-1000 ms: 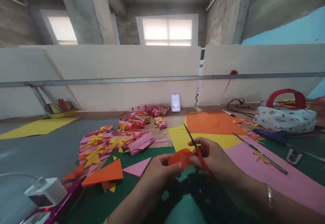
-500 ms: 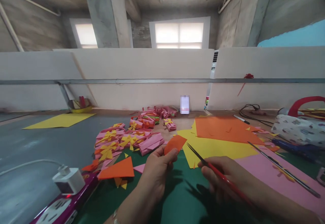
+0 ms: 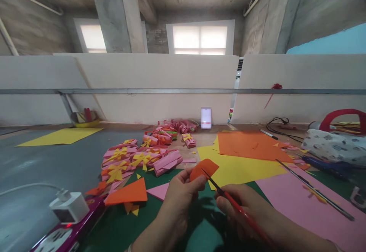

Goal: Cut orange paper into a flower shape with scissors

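Observation:
My left hand (image 3: pixel 184 193) pinches a small orange piece of paper (image 3: pixel 210 166), rounded on one side, between thumb and fingers. In my right hand (image 3: pixel 237 206) are red tweezers (image 3: pixel 243 212) with thin dark points. Those points overlap the orange piece near my left thumb; whether they grip it I cannot tell. Both hands are above a green mat (image 3: pixel 148 225). Left of my left hand lie a folded orange paper (image 3: pixel 127 193) and a pink paper triangle (image 3: pixel 158 191). Just beyond it is a pink paper roll (image 3: pixel 167 162).
Pink rolls with yellow bows (image 3: pixel 120 164) are heaped at left. Behind my right hand are yellow (image 3: pixel 243 172), orange (image 3: pixel 251 145) and pink sheets (image 3: pixel 288 198). A long metal tool (image 3: pixel 317 191) lies at right. A purple power strip (image 3: pixel 91 215) with a white charger (image 3: pixel 70 207) stands front left.
The tweezers' points have moved from beside the orange piece to over it. My left hand has shifted slightly right and down, and the orange piece has turned. The view has shifted slightly.

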{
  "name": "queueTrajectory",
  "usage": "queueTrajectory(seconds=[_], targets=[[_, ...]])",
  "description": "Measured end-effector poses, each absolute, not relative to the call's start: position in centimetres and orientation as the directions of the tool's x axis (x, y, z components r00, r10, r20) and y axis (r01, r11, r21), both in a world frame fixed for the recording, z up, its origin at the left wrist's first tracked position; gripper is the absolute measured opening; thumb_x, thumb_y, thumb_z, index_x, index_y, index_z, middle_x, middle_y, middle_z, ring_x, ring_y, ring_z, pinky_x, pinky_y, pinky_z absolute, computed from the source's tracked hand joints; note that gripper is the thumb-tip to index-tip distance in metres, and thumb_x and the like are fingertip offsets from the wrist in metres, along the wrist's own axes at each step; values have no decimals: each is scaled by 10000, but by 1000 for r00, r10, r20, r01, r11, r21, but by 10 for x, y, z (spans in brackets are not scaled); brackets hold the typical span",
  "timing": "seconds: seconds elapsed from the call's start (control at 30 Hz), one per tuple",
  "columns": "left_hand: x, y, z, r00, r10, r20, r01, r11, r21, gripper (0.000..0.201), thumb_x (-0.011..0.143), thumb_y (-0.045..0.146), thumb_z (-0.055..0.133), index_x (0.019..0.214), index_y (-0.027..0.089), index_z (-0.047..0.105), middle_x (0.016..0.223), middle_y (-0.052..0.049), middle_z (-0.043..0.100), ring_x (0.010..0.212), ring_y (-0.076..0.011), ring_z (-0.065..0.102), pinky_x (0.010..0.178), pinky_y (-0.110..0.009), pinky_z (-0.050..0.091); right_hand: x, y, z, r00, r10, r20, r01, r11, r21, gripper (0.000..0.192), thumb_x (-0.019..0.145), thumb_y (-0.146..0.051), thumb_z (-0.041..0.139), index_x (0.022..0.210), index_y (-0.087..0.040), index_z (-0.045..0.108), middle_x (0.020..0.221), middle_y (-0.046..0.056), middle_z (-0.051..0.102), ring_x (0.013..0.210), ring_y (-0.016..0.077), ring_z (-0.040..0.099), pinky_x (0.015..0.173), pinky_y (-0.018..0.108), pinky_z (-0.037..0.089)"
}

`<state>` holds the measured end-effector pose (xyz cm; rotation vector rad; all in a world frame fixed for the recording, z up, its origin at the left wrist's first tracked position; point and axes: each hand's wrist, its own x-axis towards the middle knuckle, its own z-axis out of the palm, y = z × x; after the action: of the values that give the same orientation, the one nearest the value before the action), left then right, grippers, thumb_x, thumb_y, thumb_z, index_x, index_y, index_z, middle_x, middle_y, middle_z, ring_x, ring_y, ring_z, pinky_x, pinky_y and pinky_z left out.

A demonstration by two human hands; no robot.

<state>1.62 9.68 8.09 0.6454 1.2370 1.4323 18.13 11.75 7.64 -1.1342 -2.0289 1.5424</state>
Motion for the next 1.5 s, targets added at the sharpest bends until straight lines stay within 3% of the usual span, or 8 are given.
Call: queueTrajectory(seconds=[0.3, 0.5, 0.83, 1.23, 1.5], targets=[[20, 95, 84, -261, 929, -262, -412, 138, 901, 383, 566, 214, 766, 929, 166, 651, 603, 50, 568, 520, -60, 455, 502, -177, 311, 181, 114, 84, -602, 787, -134, 420, 170, -891, 353, 814, -506, 584, 726, -181, 481, 603, -46, 463, 477, 60, 413, 413, 155, 309], [20, 94, 87, -219, 944, -245, -432, 132, 892, 369, 598, 173, 757, 945, 141, 637, 623, 52, 554, 515, -35, 425, 475, -155, 272, 182, 114, 83, -604, 778, -172, 440, 146, -886, 323, 825, -489, 576, 751, -185, 494, 646, -39, 472, 492, 60, 412, 414, 153, 298], [18, 94, 85, -182, 951, -251, -446, 147, 883, 357, 625, 148, 731, 961, 129, 611, 588, 50, 529, 480, -30, 400, 449, -141, 262, 180, 115, 84, -614, 774, -153, 413, 150, -898, 352, 813, -496, 599, 715, -184, 471, 580, -65, 417, 435, 46, 382, 397, 156, 284], [19, 94, 86, -188, 946, -263, -473, 148, 869, 240, 660, 113, 704, 885, 130, 621, 559, 53, 498, 482, -27, 395, 444, -131, 260, 178, 114, 72, -613, 780, -128, 381, 150, -912, 391, 806, -554, 586, 729, -188, 470, 515, -73, 463, 370, 47, 414, 341, 140, 296], [17, 94, 83, -180, 952, -249, -440, 148, 886, 228, 651, 148, 712, 854, 144, 611, 545, 52, 517, 467, -41, 405, 448, -149, 285, 176, 115, 79, -562, 808, -179, 510, 168, -844, 291, 853, -446, 546, 731, -190, 480, 474, -66, 479, 363, 62, 442, 375, 170, 294]])
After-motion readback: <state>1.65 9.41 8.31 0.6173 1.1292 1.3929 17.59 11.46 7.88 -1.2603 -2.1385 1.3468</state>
